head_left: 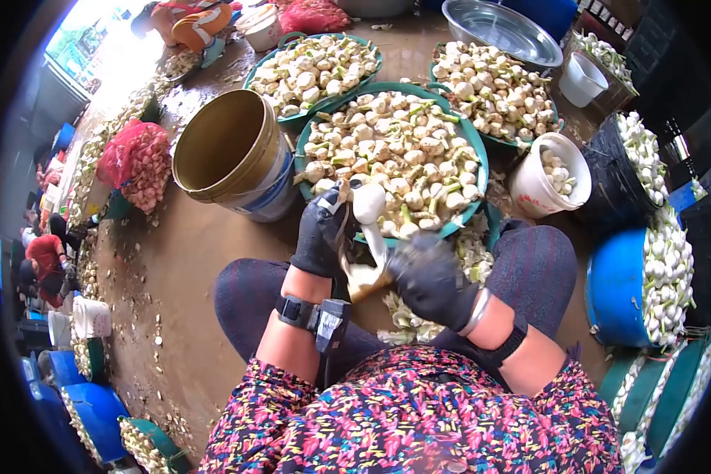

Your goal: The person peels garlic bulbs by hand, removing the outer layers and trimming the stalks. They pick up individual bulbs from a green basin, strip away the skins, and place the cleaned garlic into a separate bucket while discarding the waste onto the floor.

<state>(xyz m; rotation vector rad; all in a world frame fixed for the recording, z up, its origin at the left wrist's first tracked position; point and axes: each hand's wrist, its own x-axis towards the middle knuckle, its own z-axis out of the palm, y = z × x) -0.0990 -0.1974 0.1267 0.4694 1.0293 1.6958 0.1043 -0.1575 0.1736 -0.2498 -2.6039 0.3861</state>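
Black gloves cover both hands. My left hand (pixel 322 233) is closed around something brownish and thin, like loose skin, beside a white garlic bulb (pixel 369 203) whose pale stem hangs down between the hands. My right hand (pixel 433 278), smeared by motion, is at the right of that stem; what its fingers hold cannot be made out. Just beyond the hands stands a green basin (pixel 479 150) heaped with garlic bulbs (pixel 387 150). Pale peelings (pixel 407 320) lie between my legs, below the hands.
An empty bucket (pixel 225 150) stands left of the basin, a white bucket (pixel 533 193) with bulbs at its right. Two more full basins are behind. A blue tub (pixel 612 284) of garlic is at the right, a red net bag (pixel 138 162) at the left. People sit at the far left.
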